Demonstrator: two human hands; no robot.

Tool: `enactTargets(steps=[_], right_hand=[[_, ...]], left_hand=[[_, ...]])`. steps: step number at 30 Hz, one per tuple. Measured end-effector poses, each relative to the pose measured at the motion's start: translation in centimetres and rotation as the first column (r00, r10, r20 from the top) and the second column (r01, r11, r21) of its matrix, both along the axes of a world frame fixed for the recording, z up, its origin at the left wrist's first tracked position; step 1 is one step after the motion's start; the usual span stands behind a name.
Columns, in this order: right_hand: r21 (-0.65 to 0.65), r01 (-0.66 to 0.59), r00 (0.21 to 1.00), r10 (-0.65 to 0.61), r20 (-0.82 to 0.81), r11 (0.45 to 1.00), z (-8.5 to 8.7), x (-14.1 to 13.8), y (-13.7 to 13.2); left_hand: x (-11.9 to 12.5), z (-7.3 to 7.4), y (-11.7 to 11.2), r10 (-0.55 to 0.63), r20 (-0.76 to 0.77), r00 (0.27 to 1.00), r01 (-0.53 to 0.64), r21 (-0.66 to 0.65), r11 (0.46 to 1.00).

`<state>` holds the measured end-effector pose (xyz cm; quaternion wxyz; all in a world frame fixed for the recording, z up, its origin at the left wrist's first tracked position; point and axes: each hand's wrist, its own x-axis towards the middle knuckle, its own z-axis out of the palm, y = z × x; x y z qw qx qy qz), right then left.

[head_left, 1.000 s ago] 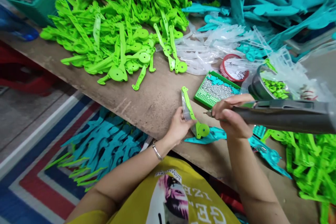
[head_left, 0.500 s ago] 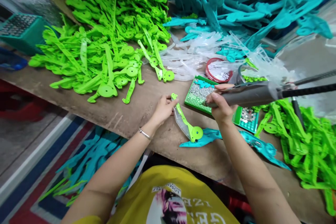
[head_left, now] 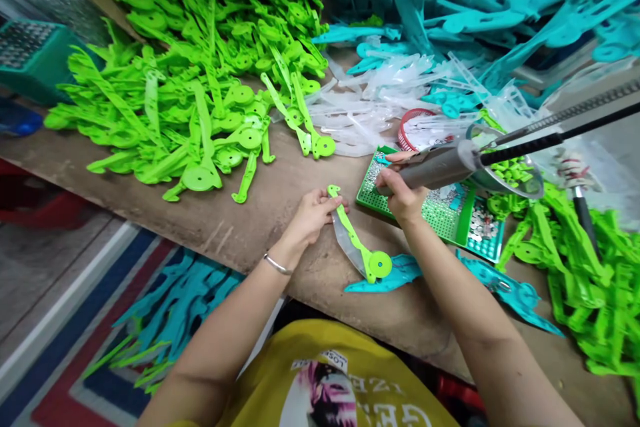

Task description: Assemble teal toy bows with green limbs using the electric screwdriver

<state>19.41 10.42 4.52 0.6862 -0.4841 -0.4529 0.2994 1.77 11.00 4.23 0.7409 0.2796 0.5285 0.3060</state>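
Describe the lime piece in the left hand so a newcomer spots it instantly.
On the brown table, look between the big lime pile at left and the green tray. The left hand pinches a lime piece there, round disc at the opposite end. Only this lime piece is in a hand, a clear strip along its side.

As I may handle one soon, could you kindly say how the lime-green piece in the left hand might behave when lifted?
The lime-green piece is probably light, since it looks like thin plastic. It may be stiff, as its arm shows a clean curve. Its round end might dip, being far from the left hand.
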Motion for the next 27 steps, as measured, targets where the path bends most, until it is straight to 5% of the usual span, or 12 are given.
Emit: enactTargets(steps=[11,20,27], right_hand=[[-0.014,-0.068,0.996,0.068,0.058,0.998,0.2,-0.1,0.5],[0.108,-0.072,0.997,0.072,0.007,0.991,4.0,-2.9,0.7],[0.036,-0.18,0.984,0.179,0.01,0.983,2.0,-6.6,2.0]], left_hand=[[0.3,-0.3,-0.2,0.05,0.034,0.998,-0.049,-0.022,0.999],[0.4,-0.6,-0.3,0.102,0.103,0.989,-0.1,-0.028,0.995],[0.6,-0.5,-0.6,0.115,0.171,0.979,-0.122,0.033,0.992]])
